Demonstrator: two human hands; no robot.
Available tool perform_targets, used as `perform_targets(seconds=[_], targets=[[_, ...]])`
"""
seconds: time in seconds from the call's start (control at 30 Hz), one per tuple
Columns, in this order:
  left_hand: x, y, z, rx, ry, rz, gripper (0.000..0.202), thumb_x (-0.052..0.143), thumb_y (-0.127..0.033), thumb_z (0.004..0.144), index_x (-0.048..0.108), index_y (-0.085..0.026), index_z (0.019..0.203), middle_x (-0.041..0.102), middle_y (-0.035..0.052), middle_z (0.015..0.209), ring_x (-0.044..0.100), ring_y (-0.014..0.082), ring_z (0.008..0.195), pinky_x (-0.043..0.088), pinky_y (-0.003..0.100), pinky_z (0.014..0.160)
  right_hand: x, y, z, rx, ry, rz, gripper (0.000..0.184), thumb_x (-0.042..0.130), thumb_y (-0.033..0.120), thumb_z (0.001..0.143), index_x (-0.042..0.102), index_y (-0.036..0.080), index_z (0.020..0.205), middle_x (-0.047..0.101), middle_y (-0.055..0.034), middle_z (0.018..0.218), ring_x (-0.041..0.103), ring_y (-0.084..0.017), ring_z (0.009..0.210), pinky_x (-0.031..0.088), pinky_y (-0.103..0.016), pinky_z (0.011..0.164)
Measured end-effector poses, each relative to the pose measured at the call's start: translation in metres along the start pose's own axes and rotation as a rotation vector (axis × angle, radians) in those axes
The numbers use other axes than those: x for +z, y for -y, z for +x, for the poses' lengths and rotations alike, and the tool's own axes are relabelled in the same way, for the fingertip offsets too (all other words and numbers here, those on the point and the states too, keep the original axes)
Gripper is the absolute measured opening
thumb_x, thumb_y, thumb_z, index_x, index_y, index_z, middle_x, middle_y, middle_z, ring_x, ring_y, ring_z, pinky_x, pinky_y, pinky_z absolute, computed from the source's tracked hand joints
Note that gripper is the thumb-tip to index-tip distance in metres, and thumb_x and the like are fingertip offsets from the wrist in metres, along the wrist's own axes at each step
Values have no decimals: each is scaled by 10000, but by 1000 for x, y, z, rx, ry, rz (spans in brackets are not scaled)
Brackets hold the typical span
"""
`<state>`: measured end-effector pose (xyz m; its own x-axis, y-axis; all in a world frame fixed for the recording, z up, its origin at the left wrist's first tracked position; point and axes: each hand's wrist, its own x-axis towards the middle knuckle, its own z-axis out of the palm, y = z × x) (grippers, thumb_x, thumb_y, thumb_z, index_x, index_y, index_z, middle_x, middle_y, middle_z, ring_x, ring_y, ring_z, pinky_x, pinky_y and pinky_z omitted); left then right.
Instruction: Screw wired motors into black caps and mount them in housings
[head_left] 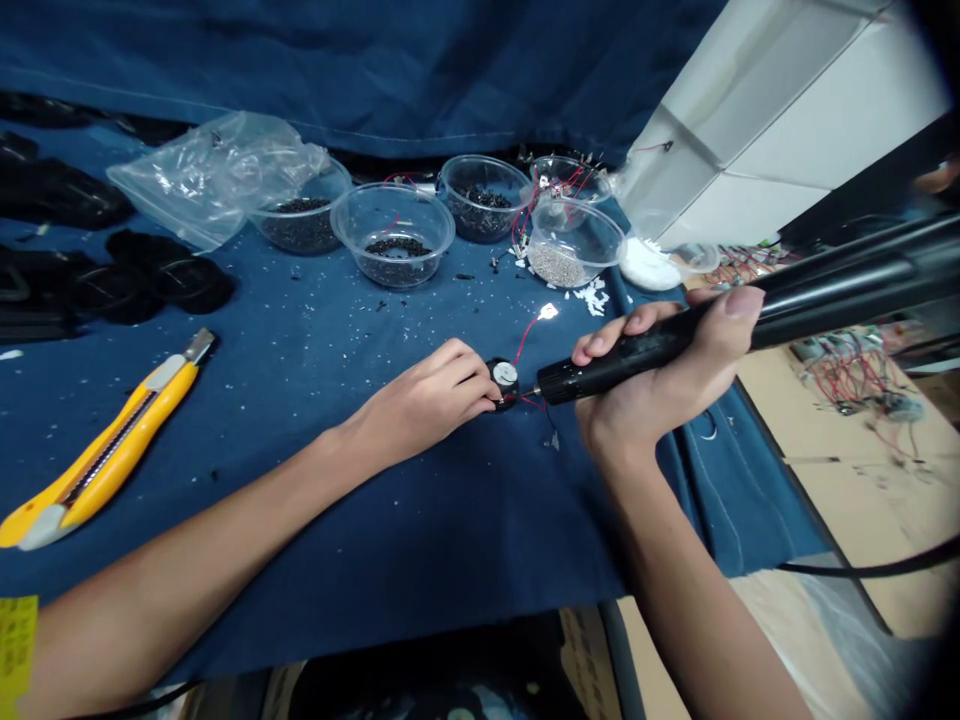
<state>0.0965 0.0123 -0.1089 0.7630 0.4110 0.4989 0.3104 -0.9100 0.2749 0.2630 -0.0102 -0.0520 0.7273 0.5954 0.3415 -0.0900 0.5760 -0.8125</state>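
Observation:
My left hand (427, 395) rests its fingertips on a small round black component (504, 378) with a white disc at its centre, pinning it to the blue cloth (315, 540). My right hand (645, 375) grips a black soldering iron (637, 355) in its fist. The iron's thin metal tip reaches the component's right edge, where thin red wires (529, 335) join it. Part of the component's underside is hidden by my left fingers.
A yellow utility knife (105, 445) lies at the left. Several clear plastic bowls (394, 235) holding small dark or grey parts stand along the back, beside a plastic bag (214, 180). Black parts (150, 280) lie at far left. Loose red-wired assemblies (855, 380) lie off the cloth's right side.

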Motion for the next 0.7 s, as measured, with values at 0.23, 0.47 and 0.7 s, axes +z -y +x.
perform_targets(seconds=[0.23,0.47,0.7], targets=[[-1,-1,2,2,-10,9,153,505,-212,946,630,-125,963,636,79,928,519,188,940,484,343,870,1,-1,-3,56,23,29,206,416,393,913,420,236,780,438,78,590,504,-78,376,439,-199,346],[0,-2,1,-3,-10,11,136,511,-203,942,627,-133,955,631,74,928,524,193,941,478,340,866,4,-2,-5,-43,53,-12,180,421,383,905,456,229,820,437,82,565,505,-106,362,427,-228,324],[-3,-3,3,-8,6,-4,133,517,-205,938,627,-135,965,627,76,915,522,190,946,487,340,872,13,8,-17,-16,255,3,224,587,423,825,463,262,918,514,88,600,536,-106,409,474,-239,419]])
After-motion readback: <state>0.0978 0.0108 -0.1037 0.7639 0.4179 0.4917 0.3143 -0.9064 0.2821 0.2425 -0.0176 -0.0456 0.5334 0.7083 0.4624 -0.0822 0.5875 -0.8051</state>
